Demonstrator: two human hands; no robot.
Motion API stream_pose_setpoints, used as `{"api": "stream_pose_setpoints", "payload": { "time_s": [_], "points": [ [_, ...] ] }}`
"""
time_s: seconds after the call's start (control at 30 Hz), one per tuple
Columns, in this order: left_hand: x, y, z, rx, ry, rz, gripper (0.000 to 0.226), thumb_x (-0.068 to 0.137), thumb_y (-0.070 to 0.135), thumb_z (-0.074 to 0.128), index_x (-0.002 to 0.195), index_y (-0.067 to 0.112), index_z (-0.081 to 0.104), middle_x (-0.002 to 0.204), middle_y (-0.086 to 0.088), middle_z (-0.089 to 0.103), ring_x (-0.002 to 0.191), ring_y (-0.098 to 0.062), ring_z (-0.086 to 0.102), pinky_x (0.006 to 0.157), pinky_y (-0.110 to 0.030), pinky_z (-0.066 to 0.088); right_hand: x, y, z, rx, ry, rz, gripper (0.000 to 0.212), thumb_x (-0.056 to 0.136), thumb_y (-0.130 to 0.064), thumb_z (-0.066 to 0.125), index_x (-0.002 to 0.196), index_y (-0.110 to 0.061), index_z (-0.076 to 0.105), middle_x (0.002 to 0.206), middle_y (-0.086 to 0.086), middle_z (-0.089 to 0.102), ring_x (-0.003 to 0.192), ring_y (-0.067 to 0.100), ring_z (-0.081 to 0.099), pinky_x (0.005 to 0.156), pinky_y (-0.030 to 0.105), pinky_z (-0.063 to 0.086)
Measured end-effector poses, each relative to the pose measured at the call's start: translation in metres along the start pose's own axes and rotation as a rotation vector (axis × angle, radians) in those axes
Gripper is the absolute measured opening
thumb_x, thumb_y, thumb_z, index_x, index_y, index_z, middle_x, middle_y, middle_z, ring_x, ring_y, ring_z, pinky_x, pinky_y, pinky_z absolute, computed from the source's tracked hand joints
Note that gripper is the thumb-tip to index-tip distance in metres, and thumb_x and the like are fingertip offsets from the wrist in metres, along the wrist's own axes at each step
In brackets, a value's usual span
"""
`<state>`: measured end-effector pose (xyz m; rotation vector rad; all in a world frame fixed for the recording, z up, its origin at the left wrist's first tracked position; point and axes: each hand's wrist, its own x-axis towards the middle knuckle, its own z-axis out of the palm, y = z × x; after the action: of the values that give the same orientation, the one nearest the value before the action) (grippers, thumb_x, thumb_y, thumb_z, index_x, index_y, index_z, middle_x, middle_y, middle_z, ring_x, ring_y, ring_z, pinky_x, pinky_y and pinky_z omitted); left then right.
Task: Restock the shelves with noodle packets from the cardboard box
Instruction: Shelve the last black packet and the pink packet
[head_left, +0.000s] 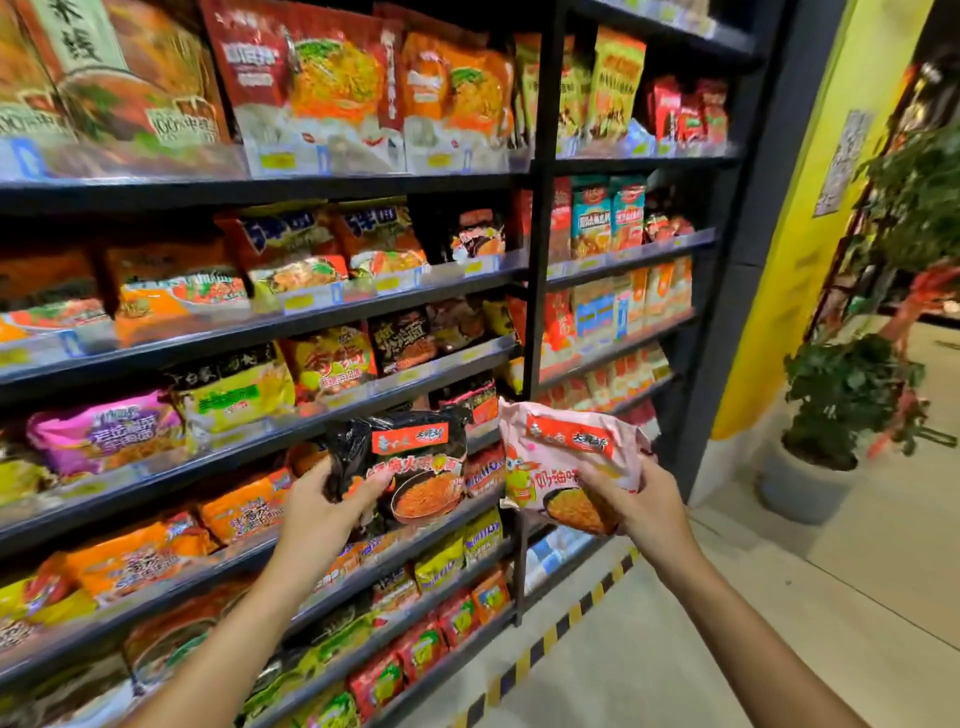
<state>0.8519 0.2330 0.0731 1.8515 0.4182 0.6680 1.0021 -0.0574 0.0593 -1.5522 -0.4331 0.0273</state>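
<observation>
Two bare forearms, reaching up from the bottom edge toward dark metal shelving (332, 306). Left hand (317, 514) raised, palm turned inward, fingers wrapped behind the lower left corner of a black noodle packet (410, 467), thumb pressed across its front. Packet upright, slightly tilted, glossy crinkled plastic with a red label band near the top and a printed bowl of orange noodles below. Right hand (641, 506) at about the same height, gripping a pink noodle packet (561, 462) by its lower right edge, thumb on the front, fingers hidden behind. Pink wrapper also shiny and wrinkled, pillow-shaped, with a red label band and a noodle picture at the bottom; tilted so its top leans left. Both packets held in the air in front of the lower shelves, side by side, just apart, not resting on any shelf.

Behind them, sloping tiers packed with soft, puffy packets in orange, yellow, red, purple and black, fronted by clear plastic strips with yellow price tags (298, 301). Black upright post (540, 218) dividing two bays. Pale tiled floor (779, 597) to the right, yellow-and-black hazard tape (566, 618) along the shelf base, a leafy potted plant (841, 395) in a grey pot near a yellow wall (810, 218).
</observation>
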Motion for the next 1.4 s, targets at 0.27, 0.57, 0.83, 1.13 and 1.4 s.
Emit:
{"api": "stream_pose_setpoints", "payload": {
  "time_s": [0.27,0.57,0.83,1.13,1.4],
  "points": [
    [0.112,-0.022,0.049,-0.045,0.14,0.036,0.021,0.085,0.03,0.075,0.104,0.025,0.065,0.068,0.007,0.063,0.056,-0.004,0.054,0.056,-0.013,0.044,0.133,0.04,0.014,0.034,-0.095,0.016,0.016,0.088,-0.016,0.074,0.099,-0.026,0.069,0.088,-0.01,0.077,0.082,0.002,0.073,0.062,0.013,0.054],
    [0.246,-0.049,0.096,-0.082,0.236,0.058,0.024,0.086,0.023,0.075,0.105,0.024,0.062,0.071,0.012,0.063,0.058,-0.004,0.056,0.056,-0.016,0.045,0.29,0.067,0.025,0.03,-0.184,0.002,0.022,0.088,-0.016,0.075,0.11,-0.018,0.072,0.099,-0.005,0.078,0.095,0.011,0.073,0.072,0.02,0.057],
    [0.291,-0.066,0.114,0.132,0.297,0.052,0.048,0.084,0.039,0.075,0.128,0.03,0.057,0.119,0.01,0.066,0.109,-0.002,0.061,0.096,-0.033,0.051,0.378,0.093,0.041,0.055,-0.288,-0.023,0.024,0.087,-0.018,0.075,0.111,-0.02,0.072,0.097,-0.012,0.077,0.094,0.006,0.072,0.069,0.017,0.056],
    [0.338,-0.049,0.143,0.167,0.378,0.031,0.053,0.089,0.022,0.073,0.137,0.018,0.051,0.131,0.008,0.06,0.118,0.007,0.054,0.096,-0.008,0.042,0.456,0.123,0.053,0.087,-0.428,0.011,0.032,0.086,-0.026,0.076,0.117,-0.02,0.07,0.101,-0.008,0.077,0.096,0.011,0.073,0.078,0.025,0.061],
    [0.363,-0.069,0.156,0.132,0.439,-0.006,0.043,0.085,0.009,0.076,0.118,0.03,0.058,0.116,0.002,0.065,0.111,-0.011,0.062,0.095,-0.027,0.048,0.499,0.149,0.055,0.143,-0.562,0.072,0.031,0.09,-0.022,0.074,0.12,-0.018,0.07,0.108,-0.002,0.077,0.101,0.017,0.073,0.085,0.037,0.06]
  ]
}}
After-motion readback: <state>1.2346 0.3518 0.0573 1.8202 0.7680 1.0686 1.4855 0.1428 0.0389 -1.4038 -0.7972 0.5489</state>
